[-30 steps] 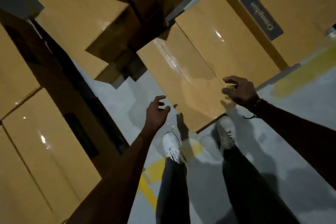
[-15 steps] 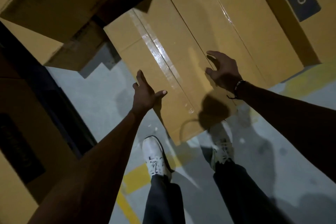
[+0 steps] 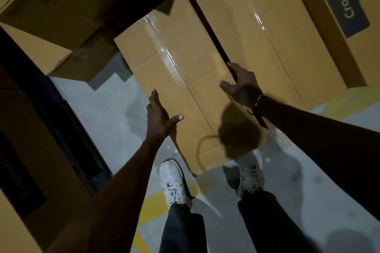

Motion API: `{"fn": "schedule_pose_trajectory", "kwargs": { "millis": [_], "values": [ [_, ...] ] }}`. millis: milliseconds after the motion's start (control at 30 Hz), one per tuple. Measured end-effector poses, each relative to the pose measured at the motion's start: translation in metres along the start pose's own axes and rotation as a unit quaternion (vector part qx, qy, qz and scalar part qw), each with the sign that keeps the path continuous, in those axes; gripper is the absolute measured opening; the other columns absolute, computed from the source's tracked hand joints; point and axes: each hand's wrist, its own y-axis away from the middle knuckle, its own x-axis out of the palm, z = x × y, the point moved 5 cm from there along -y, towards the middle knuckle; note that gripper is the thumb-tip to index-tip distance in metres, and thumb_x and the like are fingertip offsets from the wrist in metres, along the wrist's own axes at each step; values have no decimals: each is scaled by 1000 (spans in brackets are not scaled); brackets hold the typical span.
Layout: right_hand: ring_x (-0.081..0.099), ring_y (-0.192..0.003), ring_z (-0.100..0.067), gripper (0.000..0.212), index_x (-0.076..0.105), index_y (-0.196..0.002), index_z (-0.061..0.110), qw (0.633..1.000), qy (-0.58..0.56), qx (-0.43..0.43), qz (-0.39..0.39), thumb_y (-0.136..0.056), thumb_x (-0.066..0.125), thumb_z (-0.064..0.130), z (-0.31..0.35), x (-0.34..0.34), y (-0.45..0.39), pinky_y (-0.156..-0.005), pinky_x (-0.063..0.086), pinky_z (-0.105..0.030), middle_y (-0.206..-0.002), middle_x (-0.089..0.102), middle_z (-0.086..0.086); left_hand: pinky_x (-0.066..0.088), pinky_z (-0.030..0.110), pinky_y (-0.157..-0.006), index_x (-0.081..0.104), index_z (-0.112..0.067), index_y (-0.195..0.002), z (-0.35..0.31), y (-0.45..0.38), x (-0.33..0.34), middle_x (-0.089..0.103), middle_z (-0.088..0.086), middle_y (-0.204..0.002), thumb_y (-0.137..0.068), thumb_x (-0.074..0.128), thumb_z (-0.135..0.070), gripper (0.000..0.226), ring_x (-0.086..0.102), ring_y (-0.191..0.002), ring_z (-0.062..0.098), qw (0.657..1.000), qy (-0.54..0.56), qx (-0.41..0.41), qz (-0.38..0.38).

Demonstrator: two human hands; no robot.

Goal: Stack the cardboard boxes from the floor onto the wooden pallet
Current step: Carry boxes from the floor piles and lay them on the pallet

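Long box point(image 3: 181, 80) on the floor point(image 3: 107, 113) just ahead of the feet, long axis running from 5 toward 11 o'clock. Left hand point(image 3: 159, 118) flat against its 9 o'clock side, fingers straight, thumb on top. Right hand point(image 3: 241, 86) hooked over the 3 o'clock edge, fingers curled into the gap beside the neighbouring box point(image 3: 267, 33). Both arms extended, equally near; pallet not visible.

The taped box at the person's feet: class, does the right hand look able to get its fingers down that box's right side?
Probably yes. The right hand already rests at the taped box's right edge, fingertips in the dark gap beside the neighbouring box; that gap looks narrow.
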Motion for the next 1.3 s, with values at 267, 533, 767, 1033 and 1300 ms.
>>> {"fn": "schedule_pose_trajectory", "kwargs": {
  "millis": [267,533,767,1033,1300],
  "values": [
    [36,-148,-31,80,26,-162,25,997,-5,34,63,-97,67,45,1,21,-3,-118,33,-39,-163,37,-7,38,52,-120,8,-9,-164,14,0,-11,27,12,-169,-66,99,-36,136,33,-152,34,999,38,-25,5],
    [45,-142,-31,77,29,-161,31,995,-15,55,80,-96,67,45,8,12,39,-115,37,-41,-157,47,-4,40,46,-118,11,-13,-164,-2,48,-33,29,7,-168,-76,93,-37,122,36,-150,28,997,71,-35,-2],
    [55,-132,-26,73,38,-156,25,996,-28,12,85,-95,68,49,54,-67,141,-104,44,-32,-147,58,-2,39,49,-120,15,-17,-164,-80,138,-76,28,4,-169,-80,89,-45,115,33,-152,25,994,102,-27,-7],
    [48,-139,-27,73,30,-160,26,995,1,-33,90,-98,65,42,153,-166,267,-110,41,-40,-154,50,-1,36,33,-113,18,-18,-164,-186,266,-154,30,2,-168,-83,87,-43,110,35,-151,24,987,139,-29,-75],
    [55,-128,-17,75,34,-159,27,977,43,-162,135,-95,67,49,275,-231,379,-105,43,-32,-151,53,2,41,45,-118,8,-30,-165,-261,427,-247,23,-5,-171,-84,84,-50,113,34,-153,20,947,216,-60,-232]
  ]
}}
